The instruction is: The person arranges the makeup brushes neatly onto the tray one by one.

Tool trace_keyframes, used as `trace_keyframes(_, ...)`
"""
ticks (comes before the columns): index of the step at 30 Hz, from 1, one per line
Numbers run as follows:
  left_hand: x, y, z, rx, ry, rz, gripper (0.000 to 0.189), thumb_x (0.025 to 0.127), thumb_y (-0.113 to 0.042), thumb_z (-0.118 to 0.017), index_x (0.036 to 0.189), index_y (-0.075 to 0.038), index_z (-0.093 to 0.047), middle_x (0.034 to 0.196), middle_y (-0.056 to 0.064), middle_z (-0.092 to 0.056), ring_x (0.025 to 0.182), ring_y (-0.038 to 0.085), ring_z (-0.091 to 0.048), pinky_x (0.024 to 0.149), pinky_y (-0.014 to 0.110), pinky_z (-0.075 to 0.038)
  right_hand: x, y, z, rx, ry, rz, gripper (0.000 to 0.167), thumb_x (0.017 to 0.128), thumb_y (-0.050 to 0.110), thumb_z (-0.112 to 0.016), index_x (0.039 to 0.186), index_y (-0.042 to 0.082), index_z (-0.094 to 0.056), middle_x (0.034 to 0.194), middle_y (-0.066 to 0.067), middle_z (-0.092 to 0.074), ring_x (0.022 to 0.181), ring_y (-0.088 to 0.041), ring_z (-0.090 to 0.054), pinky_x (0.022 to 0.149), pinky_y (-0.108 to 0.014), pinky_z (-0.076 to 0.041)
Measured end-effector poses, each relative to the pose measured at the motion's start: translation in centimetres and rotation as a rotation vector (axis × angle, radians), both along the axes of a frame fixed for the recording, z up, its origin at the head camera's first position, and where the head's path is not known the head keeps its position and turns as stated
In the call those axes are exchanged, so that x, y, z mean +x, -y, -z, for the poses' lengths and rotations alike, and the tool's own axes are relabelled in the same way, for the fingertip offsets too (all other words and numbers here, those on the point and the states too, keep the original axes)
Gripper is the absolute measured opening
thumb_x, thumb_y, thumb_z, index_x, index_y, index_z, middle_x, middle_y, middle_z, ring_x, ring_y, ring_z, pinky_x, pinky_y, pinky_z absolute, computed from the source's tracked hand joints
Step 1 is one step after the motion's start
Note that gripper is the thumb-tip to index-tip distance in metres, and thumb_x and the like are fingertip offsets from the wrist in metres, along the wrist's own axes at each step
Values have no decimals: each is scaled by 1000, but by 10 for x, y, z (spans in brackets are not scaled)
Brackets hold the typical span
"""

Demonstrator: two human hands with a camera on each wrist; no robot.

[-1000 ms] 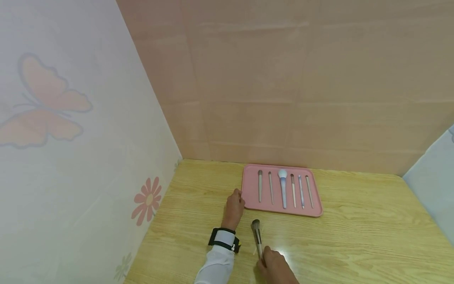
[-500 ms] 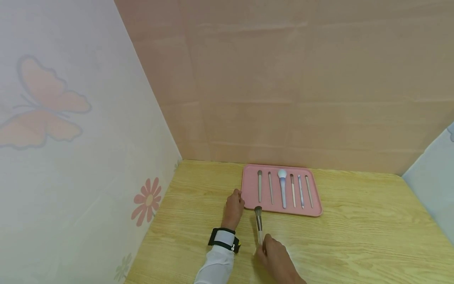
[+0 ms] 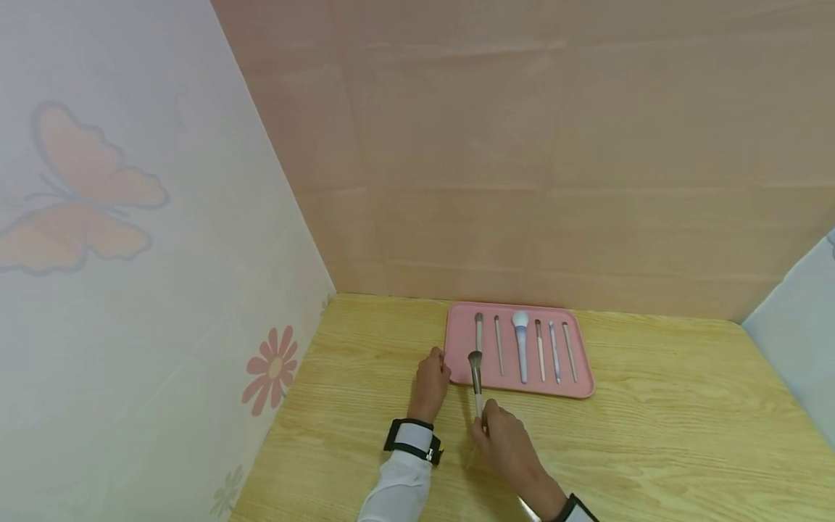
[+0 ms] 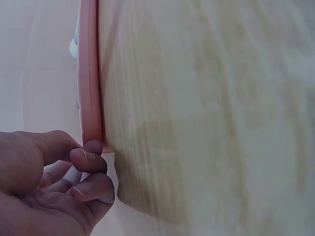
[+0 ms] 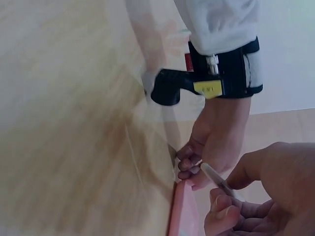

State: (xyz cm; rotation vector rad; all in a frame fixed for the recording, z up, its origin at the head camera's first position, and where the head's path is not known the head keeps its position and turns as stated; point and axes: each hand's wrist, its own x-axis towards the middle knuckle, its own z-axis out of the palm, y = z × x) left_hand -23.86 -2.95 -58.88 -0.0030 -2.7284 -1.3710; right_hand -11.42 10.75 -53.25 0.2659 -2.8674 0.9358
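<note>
A pink tray (image 3: 459,337) lies near the back of the table, bearing several makeup brushes side by side, among them a large white-tipped brush (image 3: 520,341). My left hand (image 3: 430,384) holds the tray's front left corner, its thumb and curled fingertips at the rim in the left wrist view. With fingers and thumb, my right hand (image 3: 512,446) pinches the pale handle of another makeup brush (image 3: 476,371). Its dark bristles point away from me and overlap the tray's left front part and the lower end of the leftmost brush (image 3: 479,330).
The wood-grain table (image 3: 665,406) meets a peach-coloured backdrop (image 3: 554,159) behind the tray. On the left rises a pale wall panel (image 3: 163,326) with butterfly and flower prints; another pale panel (image 3: 796,333) stands at the right.
My right hand has carried its makeup brush forward from the bare table until the bristles overlap the tray. The left hand and the tray have stayed in place.
</note>
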Motion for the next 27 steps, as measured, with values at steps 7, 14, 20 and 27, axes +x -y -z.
trace_keyframes(7, -2, 0, 3, -2, -16, 8, 18, 92, 4, -61, 110, 2, -61, 88, 14, -69, 65, 9, -54, 51, 20, -42, -22, 0, -5, -8, -13, 0, 17, 91, 5, -60, 78, 9, -49, 60, 4, -42, 47, -2, -36, 40, -15, -26)
trace_keyframes(14, -1, 1, 1, 10, 1, 18, 19, 92, 3, -61, 111, 3, -61, 86, 13, -68, 63, 9, -52, 50, 20, -41, -41, -1, -10, 14, -66, -10, 19, 92, 5, -59, 78, 7, -47, 58, 4, -38, 46, -4, -32, 42, -17, -23)
trace_keyframes(20, 0, 1, -1, 19, -3, 17, 20, 93, 3, -61, 112, 4, -61, 90, 15, -69, 64, 9, -53, 52, 21, -42, -58, -2, -11, 17, -83, -23, 19, 93, 6, -57, 77, 5, -47, 57, 2, -39, 45, -5, -34, 41, -15, -23)
trace_keyframes(27, 1, 0, -2, 32, 12, 19, 21, 94, 2, -59, 115, 4, -61, 92, 16, -69, 63, 9, -52, 51, 20, -41, -76, -2, -11, 26, -41, -9, 20, 94, 8, -58, 77, 5, -48, 57, 1, -40, 45, -7, -36, 41, -17, -24)
